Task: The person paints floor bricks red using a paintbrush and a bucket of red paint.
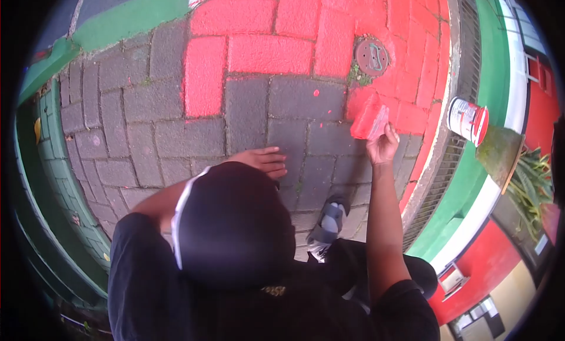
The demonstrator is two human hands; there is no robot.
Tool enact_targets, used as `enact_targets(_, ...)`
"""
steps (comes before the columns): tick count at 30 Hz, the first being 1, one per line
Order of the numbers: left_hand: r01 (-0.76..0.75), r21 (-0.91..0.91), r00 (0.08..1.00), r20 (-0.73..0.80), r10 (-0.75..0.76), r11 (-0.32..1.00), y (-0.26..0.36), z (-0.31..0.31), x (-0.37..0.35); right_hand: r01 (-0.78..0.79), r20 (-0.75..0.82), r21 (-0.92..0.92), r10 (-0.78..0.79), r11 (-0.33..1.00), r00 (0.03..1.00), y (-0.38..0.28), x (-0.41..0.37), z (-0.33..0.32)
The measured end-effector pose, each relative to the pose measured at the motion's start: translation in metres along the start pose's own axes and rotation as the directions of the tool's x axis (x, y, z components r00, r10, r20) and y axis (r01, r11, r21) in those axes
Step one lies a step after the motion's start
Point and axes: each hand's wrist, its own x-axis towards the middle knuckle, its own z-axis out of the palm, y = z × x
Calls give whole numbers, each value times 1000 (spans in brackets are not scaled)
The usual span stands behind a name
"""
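Note:
My right hand is closed round the near end of a red-coated paint brush, whose wide head lies over the edge between red and grey paving. Flat on the grey paving bricks, my left hand has its fingers spread and holds nothing. Bright red paint covers the bricks beyond both hands, and a few red drops dot the grey ones. A round metal cover is set in the red area, with small weeds beside it.
A paint can with red on its rim stands at the right, past the drain grate. Green kerbs run along the top left and left. A potted plant is at the far right. My sandalled foot rests below the hands.

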Motion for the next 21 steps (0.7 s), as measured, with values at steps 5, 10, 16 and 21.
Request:
enact_targets(5, 353, -24, 914, -203, -350, 935, 4, -41, -6, 18, 18, 12, -19, 1000, 1000, 18, 10, -18)
enact_targets(10, 574, -43, 702, -489, -518, 818, 14, -44, 39, 41, -105, 6, -40, 999, 994, 67, 18, 28)
enact_targets(16, 399, 33, 886, -270, -377, 916, 58, -22, -8, 9, -55, -552, -47, 834, 997, 101, 10, 79)
enact_targets(21, 467, 24, 847, -299, -439, 884, 90, -13, -50, 368, 96, -852, -580, 373, 809, 62, -8, 86)
